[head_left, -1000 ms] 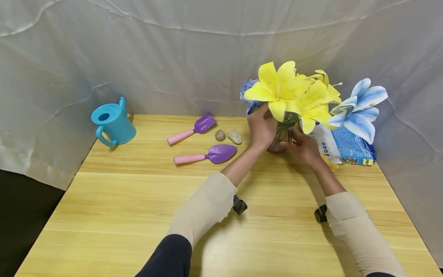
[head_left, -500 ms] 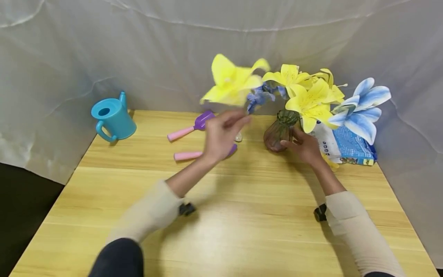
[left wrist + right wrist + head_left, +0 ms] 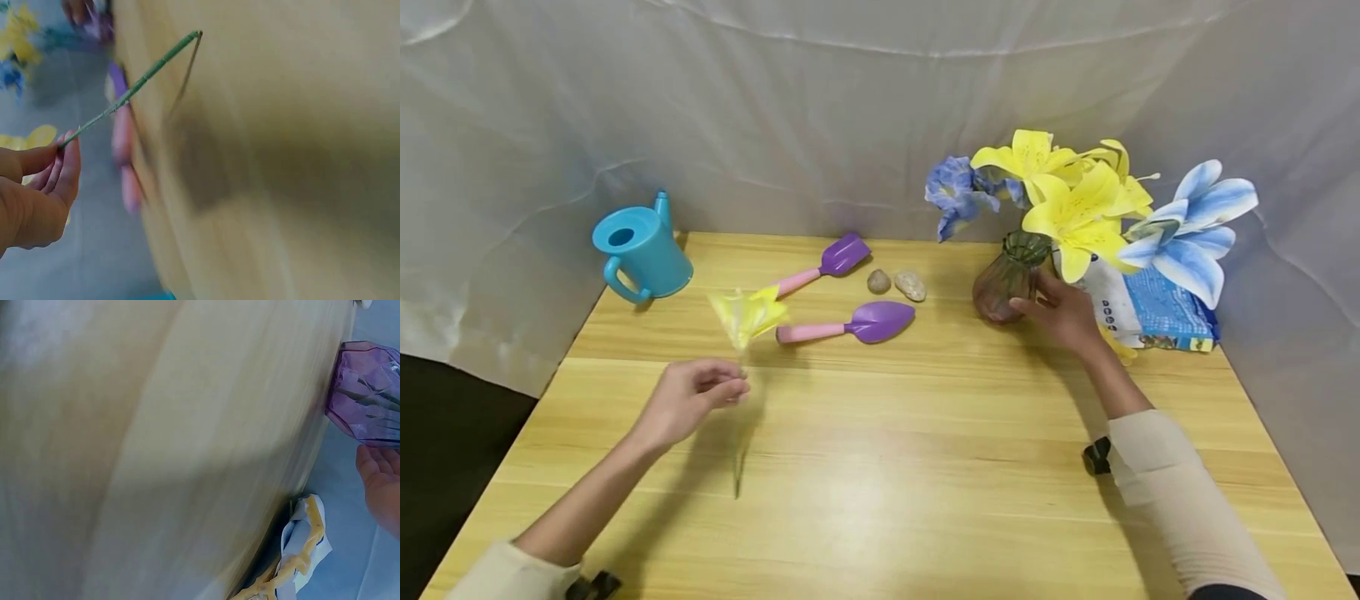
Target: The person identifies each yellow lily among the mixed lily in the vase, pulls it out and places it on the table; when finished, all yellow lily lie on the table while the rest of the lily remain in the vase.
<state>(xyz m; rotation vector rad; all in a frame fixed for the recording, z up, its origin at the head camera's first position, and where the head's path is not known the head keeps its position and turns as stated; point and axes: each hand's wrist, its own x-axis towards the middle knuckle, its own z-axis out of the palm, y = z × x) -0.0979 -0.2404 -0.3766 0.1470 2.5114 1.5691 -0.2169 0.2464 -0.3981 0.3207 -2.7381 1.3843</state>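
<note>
Pinching a stem [image 3: 130, 95] (sharp only in wrist view) — left fingers [image 3: 72, 169]; right fingers [image 3: 1051, 287] hold the vase [image 3: 997, 292].

Bright glare on tabletop [image 3: 865, 492], soft shadows, motion-blurred yellow flower [image 3: 748, 317], dimmer, hazy wrist views

My left hand [image 3: 688, 398] pinched, well left of the vase [image 3: 996, 292]; my right hand [image 3: 1060, 315] held it.
Left thumb [image 3: 34, 159] met fingertips [image 3: 72, 150], the left forearm [image 3: 602, 500] slanting forward, nearer me than the vase. My right thumb [image 3: 1028, 307] lay against its right side, the right forearm [image 3: 1120, 387] reaching in from its near right.
</note>
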